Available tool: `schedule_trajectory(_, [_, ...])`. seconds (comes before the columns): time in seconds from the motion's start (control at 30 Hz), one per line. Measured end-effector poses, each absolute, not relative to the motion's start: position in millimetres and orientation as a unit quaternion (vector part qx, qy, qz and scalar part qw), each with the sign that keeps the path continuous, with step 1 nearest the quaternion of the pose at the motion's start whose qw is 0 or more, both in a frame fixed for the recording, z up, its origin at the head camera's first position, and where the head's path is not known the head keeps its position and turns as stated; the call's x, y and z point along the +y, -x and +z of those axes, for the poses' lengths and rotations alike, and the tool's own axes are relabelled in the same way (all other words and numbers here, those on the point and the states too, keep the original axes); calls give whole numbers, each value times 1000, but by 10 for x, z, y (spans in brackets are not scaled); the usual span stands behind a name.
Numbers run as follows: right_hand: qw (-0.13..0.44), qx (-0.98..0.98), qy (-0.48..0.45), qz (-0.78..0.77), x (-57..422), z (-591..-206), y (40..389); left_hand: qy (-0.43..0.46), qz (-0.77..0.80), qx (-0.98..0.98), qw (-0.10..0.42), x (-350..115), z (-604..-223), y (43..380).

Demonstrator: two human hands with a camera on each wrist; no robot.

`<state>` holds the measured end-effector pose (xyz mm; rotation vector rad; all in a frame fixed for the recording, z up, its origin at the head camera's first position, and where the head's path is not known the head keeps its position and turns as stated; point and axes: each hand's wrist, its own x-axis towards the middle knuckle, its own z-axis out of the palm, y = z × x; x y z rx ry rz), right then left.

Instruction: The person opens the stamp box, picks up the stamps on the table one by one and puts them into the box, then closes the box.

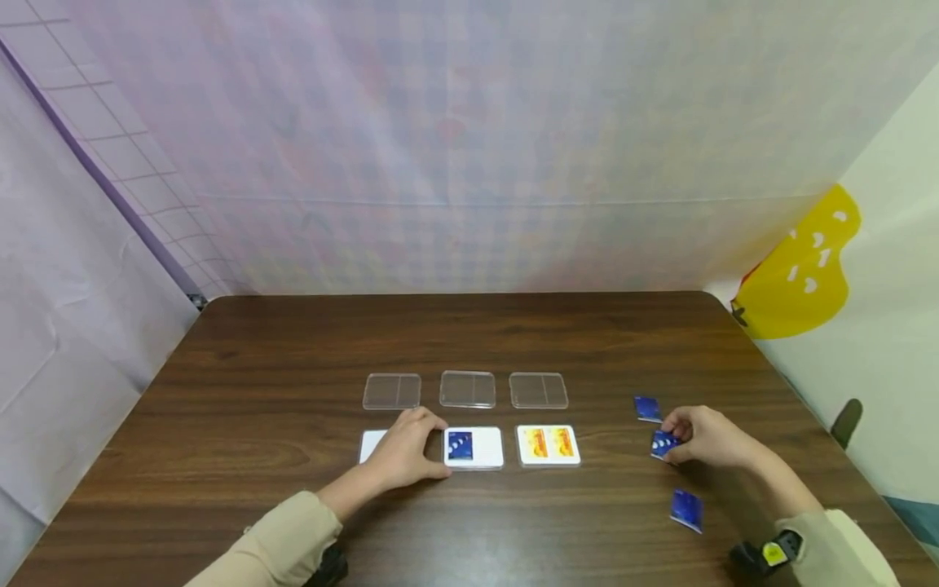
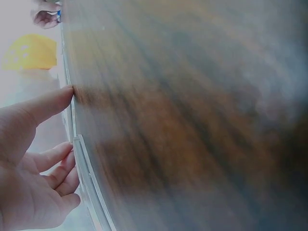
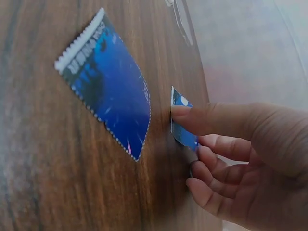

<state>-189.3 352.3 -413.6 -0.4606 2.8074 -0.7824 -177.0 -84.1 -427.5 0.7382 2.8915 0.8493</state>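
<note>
right now, the right hand [image 1: 707, 438] pinches a small blue stamp [image 1: 662, 443] with its thumb and fingers. white moon shapes show on that stamp, and it is on the right side of the brown bench [image 1: 469, 334]. one more blue stamp, the far stamp [image 1: 648, 408], lies just past it. another, the near stamp [image 1: 686, 510], lies closer to the person, and its edge has little teeth.

the left hand [image 1: 405, 453] holds the left end of the middle box [image 1: 487, 448] between its thumb and a finger. this flat white box has a blue picture stamp [image 1: 460, 445] in its left half, and its right half is plain white. to the right sits the right box [image 1: 548, 458], with two yellow stamps [image 1: 563, 442] side by side. the left box [image 1: 372, 441] is partly hidden by the left hand.

behind the boxes, three clear lids [image 1: 467, 390] lie in a row. a pale cloth [image 1: 469, 122] hangs at the back, and a big yellow shape [image 1: 803, 269] is on the right wall.
</note>
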Motion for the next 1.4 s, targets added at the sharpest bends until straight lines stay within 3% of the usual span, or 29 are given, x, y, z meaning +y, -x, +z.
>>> schedule_trajectory(0.4, [93, 929, 165, -318, 3551, -4145, 1909, -235, 272, 933, 24, -843, -4273, 1775])
schedule_trajectory(0.87, [153, 870, 208, -421, 3481, -4036, 1998, -237, 269, 933, 25, -843, -4280, 1782])
schedule_trajectory(1.4, [189, 827, 288, -444, 2579, -3905, 2141, -238, 270, 933, 19, -837, -4284, 1773])
